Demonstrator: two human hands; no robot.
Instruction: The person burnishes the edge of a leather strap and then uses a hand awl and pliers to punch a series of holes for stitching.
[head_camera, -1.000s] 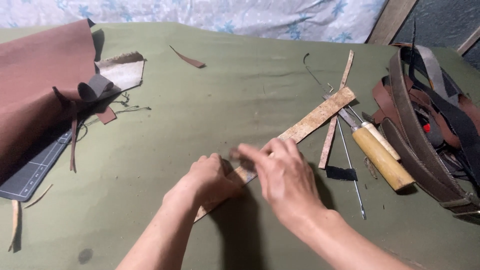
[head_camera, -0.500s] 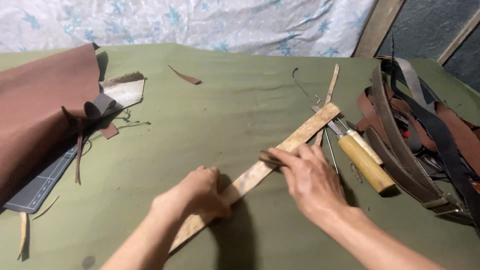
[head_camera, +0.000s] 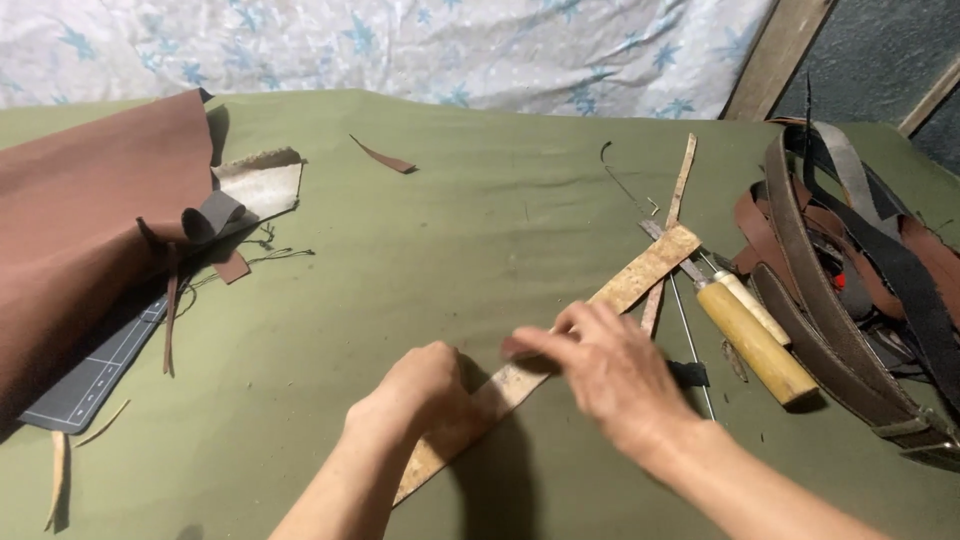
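Containers: I see none; my tools and scraps lie loose on the green-covered bench (head_camera: 480, 230).
Strip: a long, pale tan leather strip (head_camera: 640, 275) with a rough, speckled face lies slantwise on the bench, from near my left wrist up to the right, its far end resting over the tools.
Left hand: my left hand (head_camera: 420, 390) is curled and presses down on the lower part of the strip, holding it flat.
Right hand: my right hand (head_camera: 600, 370) lies over the middle of the strip, fingers stretched left and touching it; I cannot tell whether they pinch anything.
Beside it: a wooden-handled tool (head_camera: 755, 342) and thin metal rods (head_camera: 690, 340) just right of the strip; a heap of brown and black straps (head_camera: 850, 260) at the right edge.
Left side: a brown leather sheet (head_camera: 90, 230) over a dark cutting mat (head_camera: 90, 385).
Hidden: the strip's middle lies under my hands; the leather sheet is cut off at the left edge.
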